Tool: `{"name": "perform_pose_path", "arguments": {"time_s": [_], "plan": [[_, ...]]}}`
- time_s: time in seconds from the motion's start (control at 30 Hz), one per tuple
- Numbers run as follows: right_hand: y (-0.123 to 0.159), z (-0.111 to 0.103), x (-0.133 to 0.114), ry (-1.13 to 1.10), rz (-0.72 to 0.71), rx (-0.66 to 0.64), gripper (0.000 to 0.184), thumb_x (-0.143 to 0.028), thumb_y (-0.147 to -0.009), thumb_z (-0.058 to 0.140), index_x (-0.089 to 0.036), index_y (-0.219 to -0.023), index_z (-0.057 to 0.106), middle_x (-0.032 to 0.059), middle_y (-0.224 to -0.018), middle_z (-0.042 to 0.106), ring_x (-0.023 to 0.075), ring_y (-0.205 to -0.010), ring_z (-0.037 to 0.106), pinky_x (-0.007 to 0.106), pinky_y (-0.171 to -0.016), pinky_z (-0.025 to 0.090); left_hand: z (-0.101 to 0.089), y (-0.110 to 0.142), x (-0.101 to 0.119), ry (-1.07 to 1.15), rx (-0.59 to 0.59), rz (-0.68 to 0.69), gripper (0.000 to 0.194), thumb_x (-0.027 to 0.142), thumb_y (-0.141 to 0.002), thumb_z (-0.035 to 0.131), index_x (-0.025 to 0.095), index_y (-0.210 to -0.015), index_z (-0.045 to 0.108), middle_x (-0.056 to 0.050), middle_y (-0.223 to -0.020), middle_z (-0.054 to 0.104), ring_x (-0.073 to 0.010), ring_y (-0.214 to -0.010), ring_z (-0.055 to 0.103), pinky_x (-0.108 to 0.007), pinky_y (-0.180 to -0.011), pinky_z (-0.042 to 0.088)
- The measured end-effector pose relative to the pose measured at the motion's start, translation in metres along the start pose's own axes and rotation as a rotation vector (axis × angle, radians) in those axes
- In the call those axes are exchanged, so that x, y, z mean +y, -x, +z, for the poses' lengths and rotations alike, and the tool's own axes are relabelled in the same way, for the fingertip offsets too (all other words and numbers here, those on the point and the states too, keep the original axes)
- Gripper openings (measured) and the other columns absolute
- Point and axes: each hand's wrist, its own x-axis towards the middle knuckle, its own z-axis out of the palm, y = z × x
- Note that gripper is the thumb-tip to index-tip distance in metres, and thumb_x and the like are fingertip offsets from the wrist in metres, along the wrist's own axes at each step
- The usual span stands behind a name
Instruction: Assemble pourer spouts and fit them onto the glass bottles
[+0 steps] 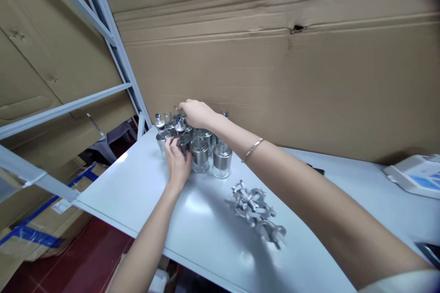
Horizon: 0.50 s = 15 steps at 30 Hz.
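A white shelf (130,187) carries glass bottles (200,155), loose metal pieces (253,208) and a device (417,174).

I can't read any text here; the white label (62,206) on the blue-taped carton (70,225) is illegible.

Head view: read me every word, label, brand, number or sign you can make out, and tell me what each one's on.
No text can be read anywhere in this view.
White device: any marks on its blue panel are too small and blurred to read.
Taped box: a pale patch, perhaps a label, unreadable.
Bottles: no lettering discernible.
Cardboard: no lettering visible.
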Motion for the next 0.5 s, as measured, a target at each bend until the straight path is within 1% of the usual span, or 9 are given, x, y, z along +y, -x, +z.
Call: {"name": "perform_pose_path", "arguments": {"time_s": [0.1, 0.2, 0.37, 0.43, 0.5], "plan": [[-0.018, 0.007, -0.006, 0.001, 0.022, -0.09, 0.038, -0.002, -0.08, 0.055, -0.013, -0.115, 0.065, 0.0167, -0.115, 0.068, 0.0273, -0.105, 0.065, 0.033, -0.079, 0.049, 0.002, 0.002, -0.001, -0.022, 0.023, -0.031, 0.042, 0.012, -0.078, 0.053, 0.015, -0.116, 0.038, -0.017, -0.121, 0.037, -0.0324, -0.126, 0.038, -0.055, -0.102, 0.039], [-0.027, 0.011, -0.009, 0.0, 0.06, -0.116, 0.034, -0.001, -0.077, 0.058, -0.012, -0.108, 0.069, 0.0187, -0.111, 0.07, 0.028, -0.101, 0.067, 0.032, -0.075, 0.05, 0.003, 0.004, -0.003, -0.034, 0.009, -0.061, 0.039, 0.014, -0.078, 0.053, 0.015, -0.114, 0.038, -0.017, -0.118, 0.037, -0.0329, -0.121, 0.041, -0.055, -0.096, 0.043], [-0.027, 0.014, -0.012, -0.016, 0.094, -0.09, 0.036, 0.002, -0.075, 0.057, -0.013, -0.105, 0.069, 0.0176, -0.108, 0.071, 0.0258, -0.098, 0.068, 0.029, -0.075, 0.05, 0.001, 0.004, -0.001, -0.044, -0.042, -0.124, 0.038, 0.019, -0.08, 0.053, 0.016, -0.114, 0.038, -0.016, -0.117, 0.038, -0.0326, -0.113, 0.049, -0.052, -0.088, 0.048], [-0.024, 0.015, -0.013, -0.026, 0.095, -0.059, 0.037, 0.003, -0.075, 0.053, -0.013, -0.104, 0.069, 0.016, -0.105, 0.072, 0.025, -0.098, 0.068, 0.029, -0.076, 0.049, -0.001, 0.004, 0.001, -0.048, -0.059, -0.146, 0.038, 0.02, -0.08, 0.053, 0.017, -0.114, 0.038, -0.016, -0.116, 0.039, -0.0315, -0.107, 0.053, -0.051, -0.086, 0.049], [-0.021, 0.014, -0.013, -0.041, 0.108, -0.006, 0.039, 0.004, -0.077, 0.048, -0.013, -0.108, 0.066, 0.0151, -0.105, 0.071, 0.0246, -0.099, 0.067, 0.029, -0.078, 0.048, -0.002, 0.004, 0.002, -0.053, -0.078, -0.161, 0.039, 0.02, -0.079, 0.054, 0.017, -0.115, 0.038, -0.016, -0.115, 0.041, -0.0305, -0.102, 0.056, -0.051, -0.084, 0.05]]}}
